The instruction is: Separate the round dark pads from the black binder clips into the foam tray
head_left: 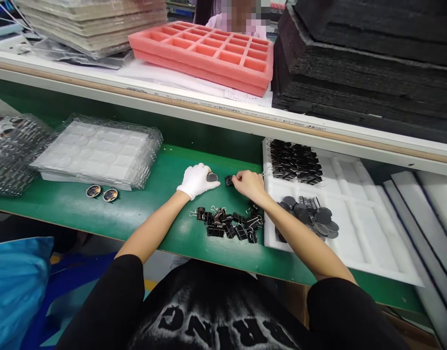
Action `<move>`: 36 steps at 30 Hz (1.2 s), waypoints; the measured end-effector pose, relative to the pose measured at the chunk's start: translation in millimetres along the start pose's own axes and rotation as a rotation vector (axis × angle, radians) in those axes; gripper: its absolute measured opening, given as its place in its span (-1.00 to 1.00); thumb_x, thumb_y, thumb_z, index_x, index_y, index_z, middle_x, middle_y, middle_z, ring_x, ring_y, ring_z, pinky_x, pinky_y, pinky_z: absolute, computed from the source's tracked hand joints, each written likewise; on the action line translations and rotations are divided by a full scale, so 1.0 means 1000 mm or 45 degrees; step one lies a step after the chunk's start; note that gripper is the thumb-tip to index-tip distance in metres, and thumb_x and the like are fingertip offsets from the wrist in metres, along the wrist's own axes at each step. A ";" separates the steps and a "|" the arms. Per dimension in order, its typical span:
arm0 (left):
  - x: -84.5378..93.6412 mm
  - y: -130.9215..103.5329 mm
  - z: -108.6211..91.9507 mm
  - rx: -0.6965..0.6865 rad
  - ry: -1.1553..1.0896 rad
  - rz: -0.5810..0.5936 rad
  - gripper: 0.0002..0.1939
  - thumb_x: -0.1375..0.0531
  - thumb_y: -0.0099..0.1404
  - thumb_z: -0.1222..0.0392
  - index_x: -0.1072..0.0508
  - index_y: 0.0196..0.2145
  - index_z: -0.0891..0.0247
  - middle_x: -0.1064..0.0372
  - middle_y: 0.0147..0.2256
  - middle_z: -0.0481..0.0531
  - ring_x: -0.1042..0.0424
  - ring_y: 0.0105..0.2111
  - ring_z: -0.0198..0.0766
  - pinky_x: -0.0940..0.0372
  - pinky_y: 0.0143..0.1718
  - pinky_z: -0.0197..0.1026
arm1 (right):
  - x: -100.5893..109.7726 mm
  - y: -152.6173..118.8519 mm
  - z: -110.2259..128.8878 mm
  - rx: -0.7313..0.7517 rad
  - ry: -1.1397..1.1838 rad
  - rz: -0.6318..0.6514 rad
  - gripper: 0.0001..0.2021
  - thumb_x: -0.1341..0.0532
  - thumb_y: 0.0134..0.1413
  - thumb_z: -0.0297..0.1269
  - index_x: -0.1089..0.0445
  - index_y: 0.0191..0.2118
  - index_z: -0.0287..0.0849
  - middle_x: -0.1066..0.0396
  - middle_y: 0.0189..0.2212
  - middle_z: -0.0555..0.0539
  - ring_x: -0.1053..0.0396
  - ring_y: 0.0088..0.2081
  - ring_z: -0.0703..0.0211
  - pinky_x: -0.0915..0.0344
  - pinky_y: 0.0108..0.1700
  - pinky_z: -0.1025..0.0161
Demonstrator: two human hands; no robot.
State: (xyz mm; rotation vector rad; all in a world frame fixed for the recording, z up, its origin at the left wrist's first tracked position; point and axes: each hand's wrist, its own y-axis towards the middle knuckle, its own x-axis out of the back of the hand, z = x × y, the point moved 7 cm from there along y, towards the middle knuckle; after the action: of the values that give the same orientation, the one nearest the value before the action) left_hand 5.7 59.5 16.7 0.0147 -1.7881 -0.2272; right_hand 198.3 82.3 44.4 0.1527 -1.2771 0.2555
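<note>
My left hand (197, 182), in a white glove, is closed round a small round disc (212, 177) with a dark face and a light rim. Just to its right, my bare right hand (249, 184) pinches a black binder clip (229, 181). The clip and the disc are apart. Nearer to me on the green table (136, 214) lies a loose pile of black binder clips (227, 224). Two oval pieces (110, 195) with dark, patterned faces and shiny rims lie at the left.
Clear plastic trays (95, 150) are stacked at the left. A white foam tray (345, 214) at the right holds more clips (296, 163) and dark discs (318, 218). Above runs a shelf edge (209, 114) with a pink foam tray (209, 53) and black foam (362, 73); a person sits behind.
</note>
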 end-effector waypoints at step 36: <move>-0.022 0.029 -0.034 -0.410 -0.019 0.266 -0.47 -0.24 0.38 -0.23 -0.51 0.11 0.18 -0.50 -0.02 0.17 -0.47 0.02 0.07 -0.15 -0.02 -0.03 | -0.047 0.075 -0.021 -0.196 0.357 -0.319 -0.40 0.32 0.49 0.05 -0.20 0.31 -0.11 -0.17 0.28 -0.33 0.00 0.41 -0.16 0.11 0.40 -0.25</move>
State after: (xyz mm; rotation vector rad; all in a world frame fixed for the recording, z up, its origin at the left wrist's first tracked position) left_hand 47.2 85.8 7.7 -0.4017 -1.7355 -0.3620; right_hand 185.2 155.2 -8.4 0.1381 -0.9830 -0.0374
